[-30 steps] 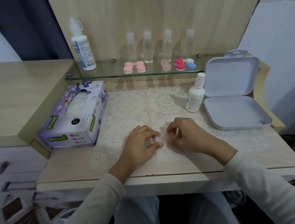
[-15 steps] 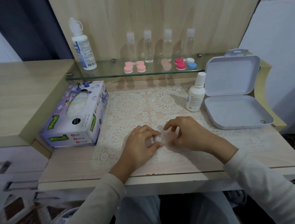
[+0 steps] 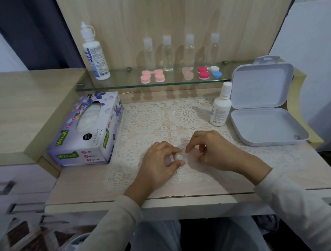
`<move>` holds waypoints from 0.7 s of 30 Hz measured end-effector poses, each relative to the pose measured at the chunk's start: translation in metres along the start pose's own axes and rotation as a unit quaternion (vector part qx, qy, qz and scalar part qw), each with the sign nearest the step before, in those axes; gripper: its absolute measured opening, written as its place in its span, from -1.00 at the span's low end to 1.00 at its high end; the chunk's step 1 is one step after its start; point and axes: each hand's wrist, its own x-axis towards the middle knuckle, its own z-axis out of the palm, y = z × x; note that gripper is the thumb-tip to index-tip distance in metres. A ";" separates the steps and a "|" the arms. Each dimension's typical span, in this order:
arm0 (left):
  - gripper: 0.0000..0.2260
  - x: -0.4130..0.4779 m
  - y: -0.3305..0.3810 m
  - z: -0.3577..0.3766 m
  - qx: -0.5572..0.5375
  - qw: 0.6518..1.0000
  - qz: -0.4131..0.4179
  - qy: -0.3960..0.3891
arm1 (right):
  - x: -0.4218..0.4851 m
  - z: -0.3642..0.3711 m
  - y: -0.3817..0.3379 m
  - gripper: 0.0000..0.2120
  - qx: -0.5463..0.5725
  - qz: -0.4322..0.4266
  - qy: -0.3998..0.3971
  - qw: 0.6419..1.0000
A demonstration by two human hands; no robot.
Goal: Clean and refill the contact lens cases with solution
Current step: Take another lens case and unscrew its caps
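Head view: a small contact lens case [image 3: 179, 156] of pale, near-clear plastic sits low over the lace mat [image 3: 147, 118] at the near middle of the desk, held between both hands. The left hand [image 3: 158, 161] pinches its left, whitish round end narrowly between thumb and fingertips. The right hand [image 3: 217, 149] has its fingers curled over the right end and seems to pinch the cap there, though the clear plastic against the lace makes the exact contact hard to read. Whether either cap is already loose cannot be told. The case looks very light and stiff, with smooth caps that would likely turn slippery once wet. A sound hold would be on the rim of one cap with the fingertips, while the other hand steadies the body at the bridge, kept level so nothing spills. The small solution bottle [image 3: 220, 107] stands upright and capped on the far right of the mat, just beside the open white box [image 3: 265, 128]. A large solution bottle [image 3: 95, 52] stands on the far left of the glass shelf [image 3: 121, 85], with the coloured cases [image 3: 145, 77] in a row to its right. The tissue box [image 3: 87, 128] lies to the left, well within reach for wiping.
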 end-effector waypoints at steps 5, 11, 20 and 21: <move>-0.76 0.000 -0.002 0.001 -0.004 1.000 -0.003 0.002 | -0.003 -0.014 0.001 -0.73 0.016 0.035 0.051 0.998; -0.76 0.000 -0.002 0.001 -0.007 1.000 -0.002 0.005 | -0.009 -0.018 0.011 -0.78 -0.008 0.073 0.053 0.996; -0.75 0.000 -0.002 0.002 -0.008 1.000 -0.005 0.005 | -0.017 0.002 0.025 -0.79 0.000 0.078 0.069 0.995; -0.75 0.000 -0.002 0.001 -0.008 1.000 -0.004 0.006 | -0.017 0.005 0.027 -0.70 -0.008 0.079 0.072 0.994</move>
